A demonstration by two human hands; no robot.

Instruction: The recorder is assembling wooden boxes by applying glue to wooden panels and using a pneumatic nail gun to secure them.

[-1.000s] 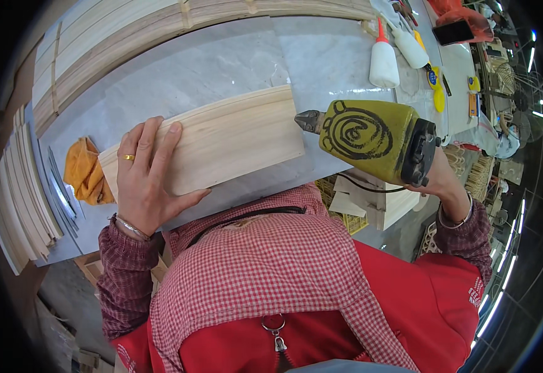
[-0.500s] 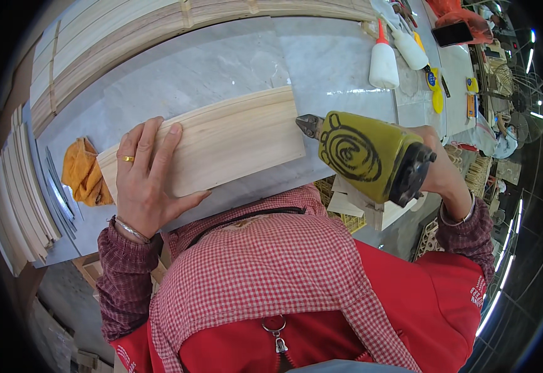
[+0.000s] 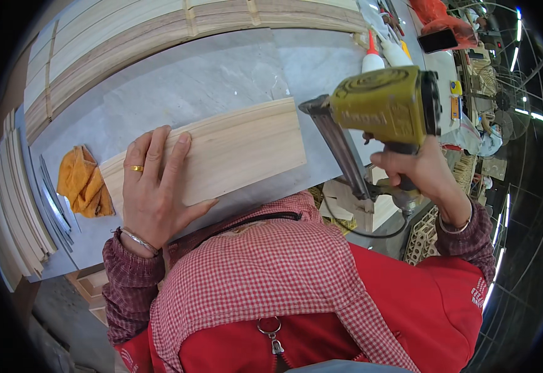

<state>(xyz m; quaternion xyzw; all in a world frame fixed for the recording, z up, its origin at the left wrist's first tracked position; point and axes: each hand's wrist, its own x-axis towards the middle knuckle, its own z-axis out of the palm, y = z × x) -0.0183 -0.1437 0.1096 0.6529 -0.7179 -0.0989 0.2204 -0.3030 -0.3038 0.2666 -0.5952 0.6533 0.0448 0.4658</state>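
Note:
A pale wooden panel (image 3: 240,149) lies on the grey marbled tabletop, grooved along its far edge. Across its left part rests my left hand (image 3: 156,168), fingers stretched out and apart, thumb reaching along the near edge. My right hand (image 3: 417,171) is wrapped round the handle of a yellow-green nail gun (image 3: 383,105) with a black drawn mark on it. The gun's nose is at the panel's right end, near the far corner; whether it touches cannot be told. Its long magazine (image 3: 343,149) slants down toward me, and a hose (image 3: 371,235) hangs below.
Bundled wooden strips (image 3: 134,46) line the far side, with more strips (image 3: 19,205) at left. An orange cloth (image 3: 83,183) lies left of the panel, beside thin metal strips (image 3: 54,199). White glue bottles (image 3: 372,61) and a dark phone (image 3: 438,41) are at far right.
My right hand has turned the nail gun, bringing its handle and magazine into view and its nose up toward the panel's far right corner. My left hand stays on the panel.

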